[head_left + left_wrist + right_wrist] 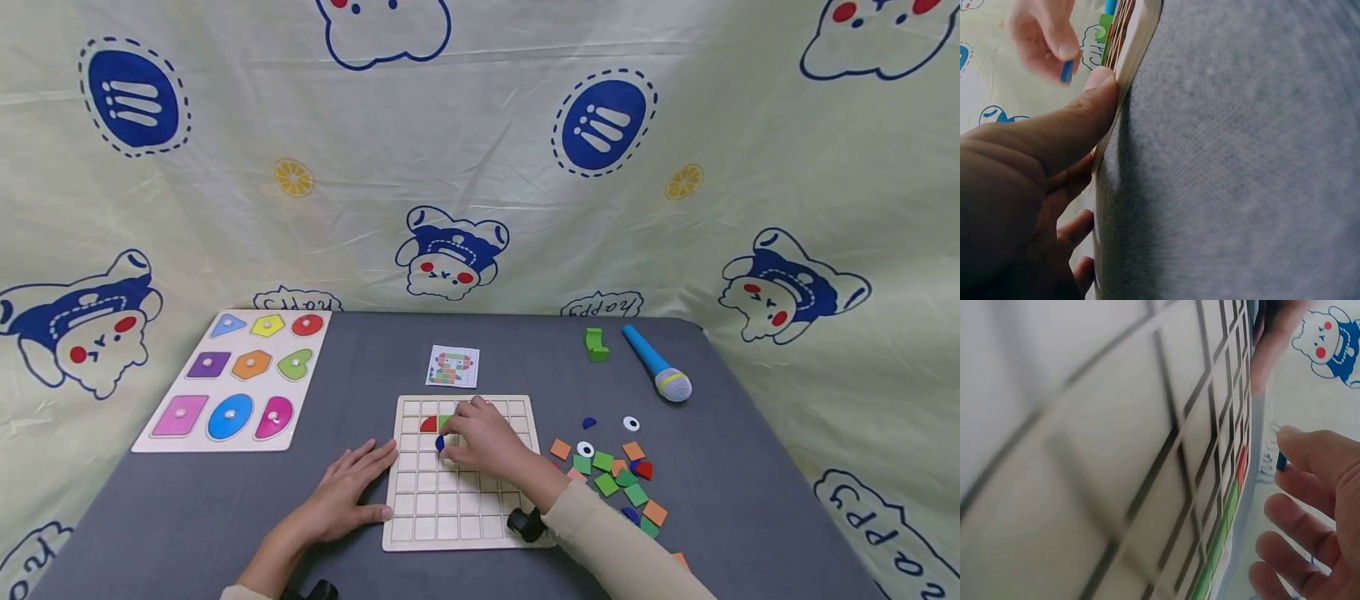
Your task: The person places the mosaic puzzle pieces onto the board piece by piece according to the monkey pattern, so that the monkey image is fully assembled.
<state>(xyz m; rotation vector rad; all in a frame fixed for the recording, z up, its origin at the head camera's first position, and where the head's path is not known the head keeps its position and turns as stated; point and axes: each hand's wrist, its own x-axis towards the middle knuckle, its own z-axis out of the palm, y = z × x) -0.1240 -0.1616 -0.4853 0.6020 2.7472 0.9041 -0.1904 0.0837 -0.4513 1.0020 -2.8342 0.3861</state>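
Observation:
A pale wooden grid board (424, 505) lies on the grey table. In its upper rows sit a red piece (428, 424) and, beside it, a green piece (443, 422) partly covered by my fingers. Between thumb and forefinger my right hand (483, 437) pinches a small blue piece (440, 445), held over the board just below the red one. The blue piece (1282, 461) shows edge-on in the right wrist view. My left hand (347, 487) rests at the board's left edge, its fingers spread and thumb (1094, 94) against the side.
A small printed pattern card (453, 367) lies behind the board. Loose coloured pieces (602, 461) are scattered to the right, with white rings (632, 423) among them. Further back are a green block (596, 344) and a blue toy microphone (656, 362). A shape puzzle board (251, 340) lies left.

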